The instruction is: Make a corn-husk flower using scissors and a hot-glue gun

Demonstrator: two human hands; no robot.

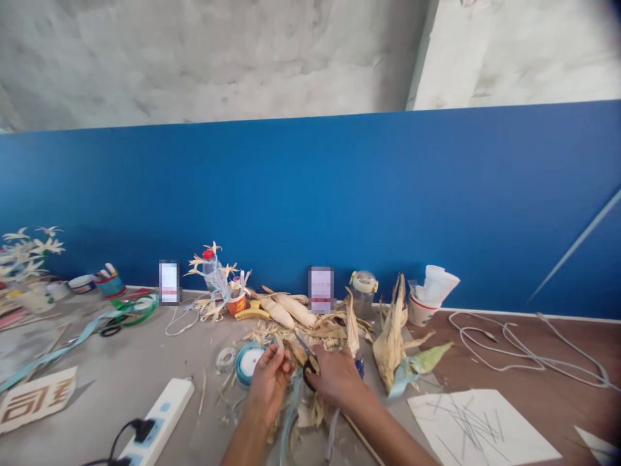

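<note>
My right hand (334, 375) is closed round the black handles of a pair of scissors (306, 349), whose blades point up and to the left. Just left of it, my left hand (270, 377) is closed in a pinch; a small pale strip that looks like corn husk shows at its fingertips, partly hidden. Behind both hands lies a heap of dry corn husks (330, 333), with whole husk-wrapped cobs (295, 314) on it. A roll of light blue ribbon (246, 364) lies beside my left hand. Blue ribbon (289, 427) and husk scraps lie below the hands.
A power strip (167, 414) is at the front left. At the right are a sheet of paper with thin wires (478, 424), a white cable (524, 356) and a paper cup (422, 309). A jar (363, 294) and two phones (169, 283) stand near the blue partition (310, 194).
</note>
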